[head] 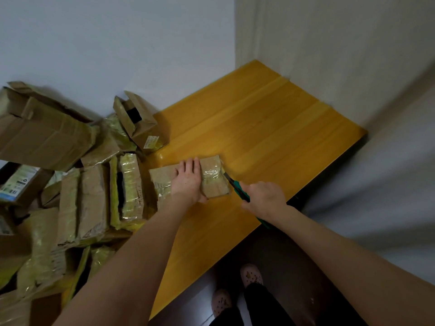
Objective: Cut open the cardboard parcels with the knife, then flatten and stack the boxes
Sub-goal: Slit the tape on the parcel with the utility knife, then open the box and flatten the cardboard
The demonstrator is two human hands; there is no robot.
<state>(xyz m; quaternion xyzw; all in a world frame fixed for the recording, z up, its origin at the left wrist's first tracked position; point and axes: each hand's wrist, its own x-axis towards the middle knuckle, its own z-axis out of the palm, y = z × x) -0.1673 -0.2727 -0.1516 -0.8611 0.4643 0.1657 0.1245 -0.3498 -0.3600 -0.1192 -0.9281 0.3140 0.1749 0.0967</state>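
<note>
Cardboard parcel [215, 184] beneath left hand [188, 182], knife [236, 184] in right hand [264, 198] at its edge

Yellow wooden bench [270, 128] pushed into corner, white wall [117, 43] behind. Dark floor [294, 255] below near edge. Two pale slippers [250, 275], black trousers [259, 302].

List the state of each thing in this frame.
Parcel: taped, lying flat on the table.
Knife: blade out, tip at the parcel's right edge.
Left hand: pressing flat on the parcel.
Right hand: gripping the knife.
Small rear box: flaps open.
Box pile: crumpled, several torn open.
</note>
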